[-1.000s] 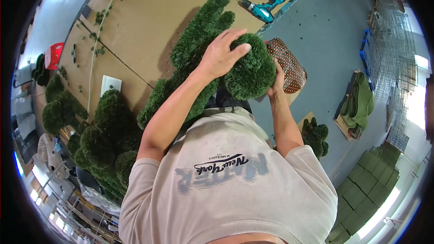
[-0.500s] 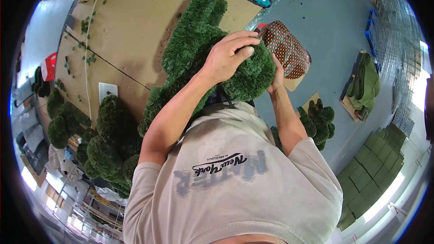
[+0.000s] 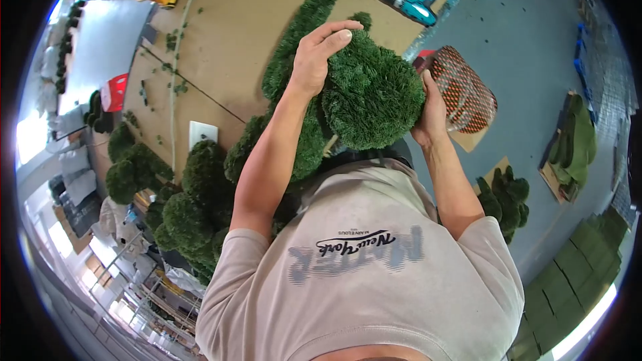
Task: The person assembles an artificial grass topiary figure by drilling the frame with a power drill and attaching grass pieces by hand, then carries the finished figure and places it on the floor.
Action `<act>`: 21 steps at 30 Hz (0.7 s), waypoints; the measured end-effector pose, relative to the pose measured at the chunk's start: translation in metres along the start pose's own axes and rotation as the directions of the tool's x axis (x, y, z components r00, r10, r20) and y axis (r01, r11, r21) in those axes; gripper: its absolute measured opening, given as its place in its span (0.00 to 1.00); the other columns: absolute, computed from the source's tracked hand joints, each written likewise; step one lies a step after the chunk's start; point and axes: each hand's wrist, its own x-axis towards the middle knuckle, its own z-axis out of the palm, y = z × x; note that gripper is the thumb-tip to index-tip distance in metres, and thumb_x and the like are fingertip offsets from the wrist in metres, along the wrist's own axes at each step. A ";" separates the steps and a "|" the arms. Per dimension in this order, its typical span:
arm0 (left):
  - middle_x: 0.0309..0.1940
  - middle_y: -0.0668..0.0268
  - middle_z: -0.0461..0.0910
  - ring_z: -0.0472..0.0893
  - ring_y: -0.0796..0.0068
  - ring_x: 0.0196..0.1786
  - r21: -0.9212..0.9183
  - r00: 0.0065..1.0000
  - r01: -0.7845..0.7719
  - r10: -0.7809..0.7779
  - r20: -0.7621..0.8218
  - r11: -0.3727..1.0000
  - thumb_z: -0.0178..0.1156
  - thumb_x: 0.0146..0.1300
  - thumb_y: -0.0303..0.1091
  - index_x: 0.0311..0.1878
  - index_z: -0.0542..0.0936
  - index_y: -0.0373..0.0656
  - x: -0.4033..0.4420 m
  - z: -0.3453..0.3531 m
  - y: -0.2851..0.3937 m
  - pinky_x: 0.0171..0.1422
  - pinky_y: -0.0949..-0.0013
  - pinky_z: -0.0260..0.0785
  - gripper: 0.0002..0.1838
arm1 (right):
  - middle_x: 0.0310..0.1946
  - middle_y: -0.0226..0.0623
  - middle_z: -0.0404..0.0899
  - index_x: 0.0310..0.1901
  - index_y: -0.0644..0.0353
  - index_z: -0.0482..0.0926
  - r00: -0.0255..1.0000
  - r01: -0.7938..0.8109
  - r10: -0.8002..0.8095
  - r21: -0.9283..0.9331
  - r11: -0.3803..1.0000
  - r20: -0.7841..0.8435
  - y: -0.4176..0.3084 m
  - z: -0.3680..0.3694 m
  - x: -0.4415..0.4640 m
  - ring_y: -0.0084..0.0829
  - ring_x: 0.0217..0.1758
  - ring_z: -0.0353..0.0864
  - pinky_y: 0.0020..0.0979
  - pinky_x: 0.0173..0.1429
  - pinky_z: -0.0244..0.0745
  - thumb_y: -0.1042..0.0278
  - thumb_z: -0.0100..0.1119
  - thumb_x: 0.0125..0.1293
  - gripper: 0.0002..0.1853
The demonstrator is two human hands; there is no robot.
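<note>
Turning the rounded artificial-foliage clump (image 3: 378, 103), you now grip its upper edge with your left hand (image 3: 313, 60) and its side with your right hand (image 3: 433, 112), its broad face more exposed.

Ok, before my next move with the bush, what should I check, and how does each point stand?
1. Left hand at bush, upper left: ok.
2. Right hand at its right side: ok.
3. Firm grip: cannot tell, fingers partly hidden.
4. Drill apart from both hands: ok.
5. Right hand well away from dotted bag: not ok, they're close.
6. Bush's underside sound: cannot tell, hidden.
</note>
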 end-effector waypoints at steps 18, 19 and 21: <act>0.75 0.52 0.72 0.68 0.60 0.79 0.097 0.986 -0.073 0.087 -0.143 0.993 0.34 0.85 0.57 0.78 0.67 0.36 -0.043 -0.059 0.022 0.86 0.57 0.53 0.36 | 0.63 0.45 0.82 0.67 0.63 0.77 0.984 -0.166 0.169 -0.059 0.984 0.051 -0.006 -0.021 -0.002 0.43 0.65 0.82 0.48 0.72 0.75 0.45 0.47 0.80 0.30; 0.75 0.53 0.72 0.67 0.61 0.79 0.192 0.973 -0.016 0.060 -0.223 0.981 0.35 0.85 0.56 0.78 0.68 0.36 -0.066 -0.079 0.024 0.86 0.58 0.52 0.35 | 0.66 0.45 0.80 0.69 0.60 0.76 0.984 -0.161 0.165 -0.053 0.986 0.075 -0.006 -0.036 0.002 0.44 0.67 0.80 0.49 0.73 0.74 0.45 0.46 0.80 0.29; 0.74 0.55 0.74 0.68 0.64 0.79 0.242 0.922 0.046 0.052 -0.384 0.969 0.40 0.84 0.54 0.75 0.71 0.35 -0.122 -0.121 0.015 0.85 0.61 0.52 0.33 | 0.69 0.44 0.78 0.71 0.58 0.74 0.989 -0.122 0.129 -0.085 0.989 0.078 -0.008 -0.053 0.006 0.45 0.68 0.79 0.52 0.74 0.73 0.46 0.45 0.81 0.29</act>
